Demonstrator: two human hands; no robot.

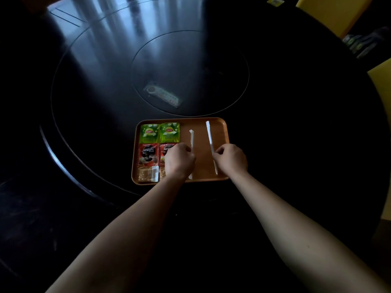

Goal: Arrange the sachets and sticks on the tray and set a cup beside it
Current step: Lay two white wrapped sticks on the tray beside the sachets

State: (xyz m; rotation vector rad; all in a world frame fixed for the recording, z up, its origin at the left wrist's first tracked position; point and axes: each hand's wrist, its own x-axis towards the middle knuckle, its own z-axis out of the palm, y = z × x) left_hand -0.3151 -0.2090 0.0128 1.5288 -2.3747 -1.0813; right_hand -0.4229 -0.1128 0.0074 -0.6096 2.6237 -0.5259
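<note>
Fingers (pixel 191 149) of left hand (pixel 179 160) pinched on left stick (pixel 191 140), right hand (pixel 231 158) pinched on right stick (pixel 210 137), both on tray (pixel 222 123) beside sachets (pixel 159 142); likely risks: crooked sticks, nudged sachets, no cup visible.

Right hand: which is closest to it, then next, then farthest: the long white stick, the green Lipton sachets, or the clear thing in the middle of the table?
From the right hand:
1. Long white stick, pinched in its fingers, right side of the tray.
2. Green Lipton sachets, tray's far-left corner.
3. Clear packet, beyond the tray, table centre.
</note>
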